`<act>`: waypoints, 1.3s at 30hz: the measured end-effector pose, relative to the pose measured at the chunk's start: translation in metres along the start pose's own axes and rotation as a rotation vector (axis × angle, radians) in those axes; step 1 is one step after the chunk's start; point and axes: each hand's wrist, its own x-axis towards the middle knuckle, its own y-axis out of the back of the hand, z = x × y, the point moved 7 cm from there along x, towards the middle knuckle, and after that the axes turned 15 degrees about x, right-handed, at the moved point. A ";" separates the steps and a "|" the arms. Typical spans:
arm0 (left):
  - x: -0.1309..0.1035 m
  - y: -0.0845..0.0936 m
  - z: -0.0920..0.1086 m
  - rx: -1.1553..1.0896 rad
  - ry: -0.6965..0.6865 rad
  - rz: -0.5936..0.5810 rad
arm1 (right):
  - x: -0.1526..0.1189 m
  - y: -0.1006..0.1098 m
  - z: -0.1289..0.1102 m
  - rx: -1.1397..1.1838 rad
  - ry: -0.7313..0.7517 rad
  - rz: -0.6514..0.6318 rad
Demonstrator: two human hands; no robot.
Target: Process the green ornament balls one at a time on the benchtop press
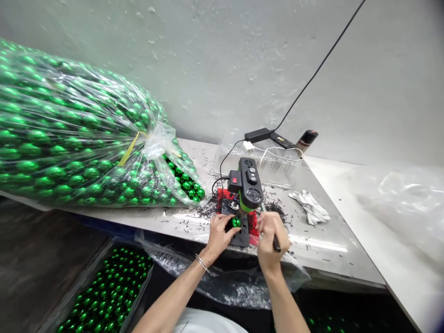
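A small black and green bench drill (pixel 247 185) stands on a red and black base near the front edge of the grey table (pixel 333 231). My left hand (pixel 219 233) holds a shiny green ball (pixel 236 222) under the drill head. My right hand (pixel 271 236) is closed around the drill's black lever handle (pixel 276 244), just right of the base. Black shavings lie scattered around the machine.
A huge clear plastic bag of green balls (pixel 69 143) fills the table's left side. A box of green balls (pixel 104 291) sits below at the left. White gloves (pixel 310 206), a power adapter (pixel 258 135) with cable and a dark can (pixel 307 138) lie behind.
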 end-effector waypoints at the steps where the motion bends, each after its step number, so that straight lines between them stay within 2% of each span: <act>1: -0.006 0.003 0.000 0.001 -0.005 0.019 | 0.009 -0.001 -0.004 0.001 -0.051 -0.016; 3: -0.024 0.012 0.002 0.015 -0.076 0.042 | 0.020 -0.003 -0.010 -0.001 -0.108 -0.040; 6: -0.052 0.024 0.010 0.095 -0.277 0.027 | 0.022 -0.003 -0.014 -0.006 -0.075 -0.037; 8: -0.055 0.036 0.009 0.184 -0.362 0.045 | 0.016 -0.004 -0.013 -0.009 -0.036 -0.023; 10: -0.036 0.051 0.001 0.299 -0.349 0.091 | 0.010 -0.005 -0.011 -0.006 -0.010 -0.010; 12: -0.001 0.068 -0.014 0.447 -0.247 0.118 | 0.006 -0.005 -0.010 0.001 0.003 0.000; 13: 0.019 0.074 -0.024 0.535 -0.170 0.089 | 0.005 -0.005 -0.009 0.002 0.007 0.001; 14: 0.037 0.077 -0.035 0.636 -0.101 0.013 | 0.005 -0.005 -0.009 0.000 0.009 0.001; 16: 0.063 0.081 -0.051 0.757 -0.034 -0.109 | 0.005 -0.006 -0.009 -0.006 0.015 -0.006; 18: 0.075 0.083 -0.059 0.786 -0.026 -0.164 | 0.004 -0.005 -0.009 -0.010 0.022 -0.009; 22: 0.073 0.081 -0.064 0.783 -0.030 -0.192 | 0.002 -0.003 -0.007 -0.017 0.015 0.007; 25: 0.070 0.086 -0.065 0.582 0.028 -0.153 | 0.001 -0.003 -0.007 -0.032 0.017 0.001; 27: 0.066 0.090 -0.068 0.241 0.129 -0.122 | 0.001 -0.003 -0.008 -0.041 0.026 -0.003; 29: 0.058 0.086 -0.068 -0.147 0.236 -0.138 | 0.001 -0.003 -0.008 -0.045 0.026 0.004; 32: 0.038 0.063 -0.059 -0.595 0.347 -0.226 | 0.001 -0.003 -0.007 -0.056 0.014 0.015; 34: 0.023 0.044 -0.053 -0.778 0.436 -0.292 | 0.002 -0.003 -0.008 -0.061 0.013 0.009; 37: 0.005 0.017 -0.046 -0.895 0.569 -0.366 | 0.003 -0.004 -0.010 -0.062 0.028 -0.016; 39: 0.001 0.009 -0.043 -0.918 0.601 -0.354 | 0.004 -0.004 -0.011 -0.066 0.038 -0.028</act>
